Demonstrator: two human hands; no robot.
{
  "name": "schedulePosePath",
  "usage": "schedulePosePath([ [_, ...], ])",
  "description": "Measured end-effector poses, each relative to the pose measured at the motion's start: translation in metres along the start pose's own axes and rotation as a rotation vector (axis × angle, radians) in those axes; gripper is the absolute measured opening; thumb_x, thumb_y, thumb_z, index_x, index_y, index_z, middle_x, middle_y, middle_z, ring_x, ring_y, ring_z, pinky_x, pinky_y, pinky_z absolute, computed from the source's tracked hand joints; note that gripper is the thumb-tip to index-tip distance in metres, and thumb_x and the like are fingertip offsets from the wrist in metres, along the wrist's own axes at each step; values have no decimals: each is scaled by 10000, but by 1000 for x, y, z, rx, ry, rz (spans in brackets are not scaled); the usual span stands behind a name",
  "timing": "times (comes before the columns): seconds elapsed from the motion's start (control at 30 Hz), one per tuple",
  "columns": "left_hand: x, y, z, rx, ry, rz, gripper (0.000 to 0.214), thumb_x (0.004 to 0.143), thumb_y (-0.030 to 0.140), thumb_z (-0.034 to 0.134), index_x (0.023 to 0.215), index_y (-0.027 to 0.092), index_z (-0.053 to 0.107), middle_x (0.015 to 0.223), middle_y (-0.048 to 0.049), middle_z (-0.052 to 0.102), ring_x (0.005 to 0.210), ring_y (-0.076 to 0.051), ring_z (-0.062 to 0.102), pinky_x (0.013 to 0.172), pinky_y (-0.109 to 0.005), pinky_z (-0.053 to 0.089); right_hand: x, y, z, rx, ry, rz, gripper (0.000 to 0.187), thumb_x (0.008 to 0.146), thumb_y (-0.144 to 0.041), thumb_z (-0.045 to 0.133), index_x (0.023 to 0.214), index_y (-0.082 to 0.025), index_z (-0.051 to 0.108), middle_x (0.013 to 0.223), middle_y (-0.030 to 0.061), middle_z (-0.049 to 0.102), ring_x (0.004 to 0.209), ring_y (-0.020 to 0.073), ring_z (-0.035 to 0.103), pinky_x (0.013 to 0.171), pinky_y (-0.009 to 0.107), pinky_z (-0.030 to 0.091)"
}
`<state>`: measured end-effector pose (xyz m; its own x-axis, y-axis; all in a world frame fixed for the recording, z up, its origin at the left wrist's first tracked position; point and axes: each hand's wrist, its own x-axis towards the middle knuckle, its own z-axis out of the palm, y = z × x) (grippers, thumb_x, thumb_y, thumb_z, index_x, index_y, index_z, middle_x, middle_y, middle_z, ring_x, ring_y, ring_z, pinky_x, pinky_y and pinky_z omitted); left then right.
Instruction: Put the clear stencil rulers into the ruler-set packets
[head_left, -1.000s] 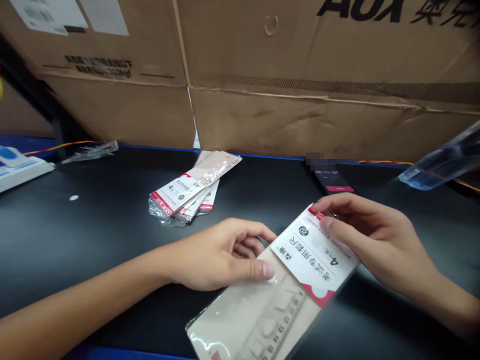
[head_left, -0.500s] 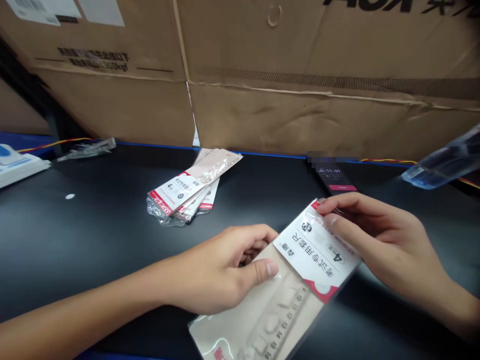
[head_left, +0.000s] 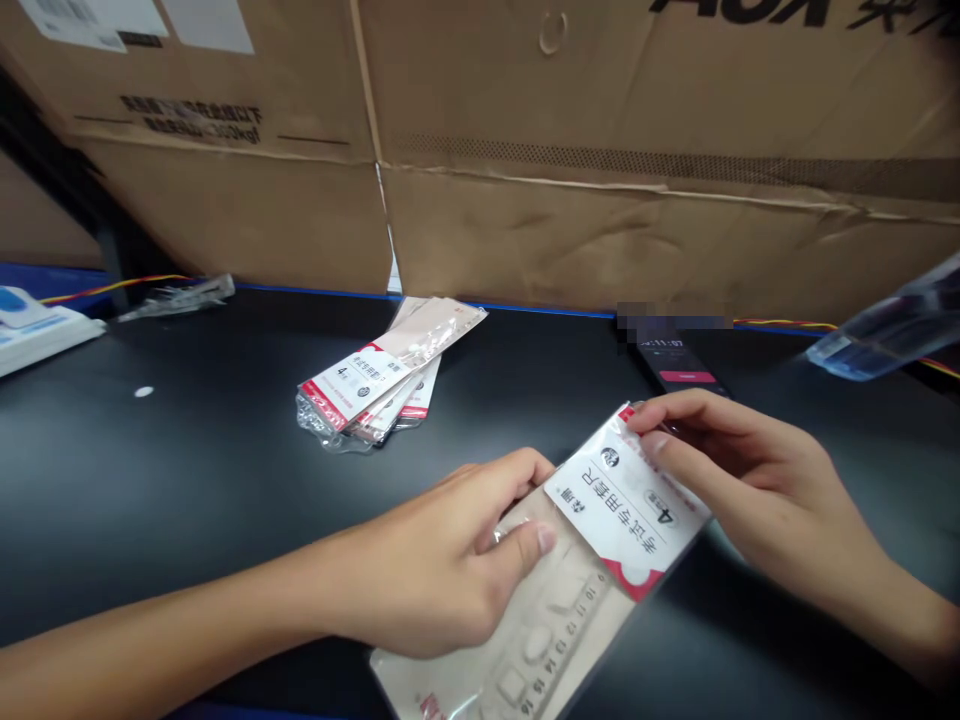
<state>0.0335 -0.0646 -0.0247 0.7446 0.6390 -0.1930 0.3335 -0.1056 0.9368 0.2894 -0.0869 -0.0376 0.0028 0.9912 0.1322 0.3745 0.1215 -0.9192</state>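
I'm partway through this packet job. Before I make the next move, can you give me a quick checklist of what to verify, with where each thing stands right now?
1. Grip on packet: ok. The right hand pinches the top corner of the clear plastic packet, and the left hand presses its thumb on the lower part.
2. Label facing up: ok. The white and red card is on top.
3. Ruler set inside packet: ok. The beige ruler set shows through the plastic.
4. Other packets squared up: not ok. The stack of packets lies fanned out.
5. Phone apart from hands: ok. The phone lies beyond the right hand.
6. Packet opening: cannot tell. The hands cover the edges.
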Motion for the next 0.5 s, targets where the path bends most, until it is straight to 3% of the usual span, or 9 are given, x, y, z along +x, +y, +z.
schedulePosePath([
  [0.33,-2,-2,0,-55,-8,-28,247,949,356,581,1155,221,578,1102,-65,676,987,-230,650,829,-329,539,-2,-4,3,52,-9,39,191,874,-394,715,1027,-279,693,964,36,706,750,173,681,577,225,568],
  [0.5,7,-6,1,-260,-4,21,195,965,325,579,1097,182,564,1133,-95,677,1066,-247,653,896,-359,532,3,0,4,227,-2,149,447,833,-385,758,1244,-336,592,1041,41,717,814,212,693,633,279,589],
])
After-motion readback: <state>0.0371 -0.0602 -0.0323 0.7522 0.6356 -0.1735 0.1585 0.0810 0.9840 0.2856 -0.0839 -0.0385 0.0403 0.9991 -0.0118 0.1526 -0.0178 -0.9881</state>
